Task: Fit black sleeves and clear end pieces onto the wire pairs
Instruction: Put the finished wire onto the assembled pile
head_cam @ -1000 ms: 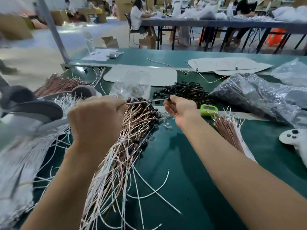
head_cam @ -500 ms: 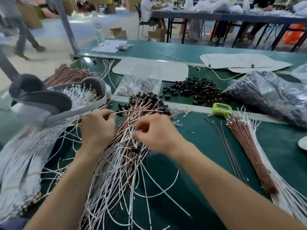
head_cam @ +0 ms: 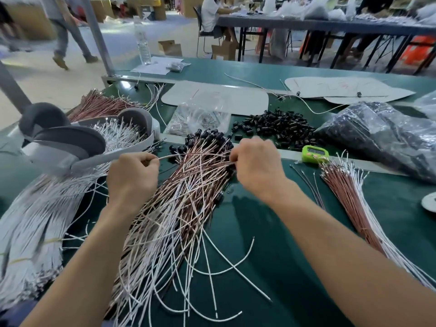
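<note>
A dark green tabletop (head_cam: 278,260) fills the near field and ends at a metal edge toward 12 o'clock. A grey metal post (head_cam: 98,36) rises tilted from its far corner at 11 o'clock. Beyond lies a pale, glossy floor (head_cam: 42,79), brightest at 10 o'clock, where a blurred person (head_cam: 63,31) walks. At 12 o'clock, small cardboard boxes (head_cam: 170,47) sit on the floor near a black chair (head_cam: 200,36) that holds a seated person (head_cam: 210,13). From 12 to 2 o'clock runs a long dark table (head_cam: 330,25) on thin black legs, heaped with pale bags. Larger brown cartons (head_cam: 101,8) stand far back at 11 o'clock. Something orange (head_cam: 420,50) shows beneath the table at 2 o'clock.
</note>
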Demonstrator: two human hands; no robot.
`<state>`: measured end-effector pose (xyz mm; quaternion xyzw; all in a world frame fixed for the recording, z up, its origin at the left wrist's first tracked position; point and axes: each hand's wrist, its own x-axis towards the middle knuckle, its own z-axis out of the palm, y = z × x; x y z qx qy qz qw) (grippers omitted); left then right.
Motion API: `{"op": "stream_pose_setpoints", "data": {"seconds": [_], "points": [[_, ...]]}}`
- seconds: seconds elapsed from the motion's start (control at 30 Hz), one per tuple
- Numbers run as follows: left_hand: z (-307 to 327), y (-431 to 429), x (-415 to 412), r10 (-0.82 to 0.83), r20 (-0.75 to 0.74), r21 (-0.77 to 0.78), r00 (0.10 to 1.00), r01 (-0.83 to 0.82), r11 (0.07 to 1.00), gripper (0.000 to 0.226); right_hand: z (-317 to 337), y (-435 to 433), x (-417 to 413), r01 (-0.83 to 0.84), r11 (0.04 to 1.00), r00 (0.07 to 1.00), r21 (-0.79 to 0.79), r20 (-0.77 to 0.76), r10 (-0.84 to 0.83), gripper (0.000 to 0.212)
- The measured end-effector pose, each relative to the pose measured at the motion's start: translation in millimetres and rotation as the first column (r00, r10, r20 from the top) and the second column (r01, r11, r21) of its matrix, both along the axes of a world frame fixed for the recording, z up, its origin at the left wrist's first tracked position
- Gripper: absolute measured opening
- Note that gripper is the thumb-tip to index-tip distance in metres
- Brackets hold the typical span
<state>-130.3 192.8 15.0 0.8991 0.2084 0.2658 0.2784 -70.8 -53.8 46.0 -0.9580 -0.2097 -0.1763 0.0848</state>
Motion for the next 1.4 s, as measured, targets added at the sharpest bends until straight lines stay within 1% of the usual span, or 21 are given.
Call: {"op": "stream_pose_setpoints", "data": {"seconds": [0.1,0.17,0.2,0.27,0.3,0.37,0.43,0.5,0.57,0.6,0.67,0.8,0.83,0.9,0.97,1.03,1.1,1.17,1.27,1.33,1.4], "points": [[-2.1,-7.8,-0.9,-0.04,-0.027,-0.006,0.999,0.04,0.999,0.014,2.6,2.9,26.7,0.098,0.984,0.995,0.152,0.016,-0.101,0.03],[-1.4,-12.4,0.0,-0.087,-0.08,-0.135,0.993,0.076,0.988,0.017,0.3,12.9,36.7,0.061,0.98,0.993,0.192,-0.109,-0.041,0.028],[-1.1,-13.4,-0.1,-0.107,-0.149,-0.179,0.983,0.08,0.981,0.022,-2.1,18.6,39.2,0.035,0.979,0.983,0.198,-0.184,0.002,0.026],[0.8,-14.3,-3.1,-0.094,-0.299,-0.084,0.95,0.073,0.994,0.027,-8.4,28.2,40.3,-0.002,0.982,0.968,0.191,-0.247,0.049,0.02],[2.0,-14.5,-4.7,-0.059,-0.314,0.007,0.948,0.065,0.998,0.029,-12.2,30.5,40.2,-0.014,0.982,0.968,0.19,-0.243,0.061,0.017],[3.8,-17.2,-7.1,-0.045,-0.264,0.143,0.963,0.085,0.986,0.038,-19.1,31.8,40.2,-0.046,0.984,0.973,0.174,-0.215,0.083,0.016],[4.6,-24.8,-7.1,-0.197,-0.314,0.101,0.929,0.238,0.966,0.063,-22.2,32.8,39.9,-0.084,0.992,0.979,0.099,-0.177,0.101,0.021],[3.5,-38.8,-6.0,-0.343,-0.412,0.006,0.844,0.379,0.925,0.085,-21.9,34.5,40.4,-0.132,0.991,0.984,0.012,-0.117,0.133,0.025],[-1.4,-51.6,-6.2,-0.388,-0.482,-0.054,0.785,0.416,0.908,0.098,-19.3,35.5,44.1,-0.162,0.986,0.987,-0.035,-0.011,0.161,0.027],[-5.1,-55.7,-6.3,-0.386,-0.507,-0.058,0.771,0.416,0.908,0.099,-18.8,34.9,47.6,-0.155,0.988,0.987,-0.016,0.037,0.156,0.028],[-10.4,-59.7,-4.4,-0.364,-0.514,-0.043,0.777,0.4,0.915,0.095,-20.4,33.0,56.1,-0.123,0.989,0.991,0.079,0.069,0.118,0.03],[-10.2,-58.4,-0.2,-0.437,-0.373,-0.138,0.819,0.416,0.899,0.088,-27.1,32.7,63.9,-0.033,0.963,0.994,0.267,-0.092,0.06,0.036],[-8.9,-56.0,0.1,-0.453,-0.345,-0.174,0.822,0.418,0.892,0.088,-27.4,31.6,63.9,-0.022,0.961,0.992,0.275,-0.11,0.054,0.04],[-4.8,-49.0,0.5,-0.454,-0.354,-0.209,0.818,0.403,0.891,0.089,-27.2,26.9,61.4,0.001,0.971,0.998,0.239,-0.067,0.016,0.048],[2.2,-45.0,1.2,-0.403,-0.414,-0.162,0.816,0.37,0.915,0.088,-24.4,17.3,55.6,0.037,0.97,0.999,0.239,0.009,-0.04,0.053],[11.6,-49.6,1.3,-0.34,-0.42,-0.08,0.841,0.339,0.937,0.086,-21.5,5.8,48.7,0.075,0.959,0.997,0.274,0.0,-0.079,0.056],[21.3,-63.2,0.3,-0.324,-0.358,0.005,0.876,0.349,0.937,0.083,-19.6,-7.1,40.2,0.129,0.954,0.988,0.27,-0.112,-0.102,0.052],[28.5,-81.4,-0.7,-0.341,-0.285,0.1,0.896,0.381,0.919,0.075,-20.8,-21.1,30.6,0.183,0.96,0.961,0.21,-0.242,-0.13,0.038],[33.4,-109.3,1.7,-0.39,-0.219,0.156,0.894,0.427,0.891,0.051,-26.1,-36.4,11.1,0.156,0.978,0.909,0.138,-0.408,-0.088,0.023],[33.0,-125.4,3.8,-0.406,-0.167,0.141,0.899,0.429,0.892,0.038,-32.4,-36.8,-2.1,0.084,0.967,0.859,0.24,-0.51,0.052,0.017],[33.6,-139.2,5.5,-0.389,-0.106,0.103,0.915,0.4,0.911,0.035,-40.1,-32.9,-13.6,0.035,0.944,0.822,0.327,-0.547,0.159,0.023]]}}
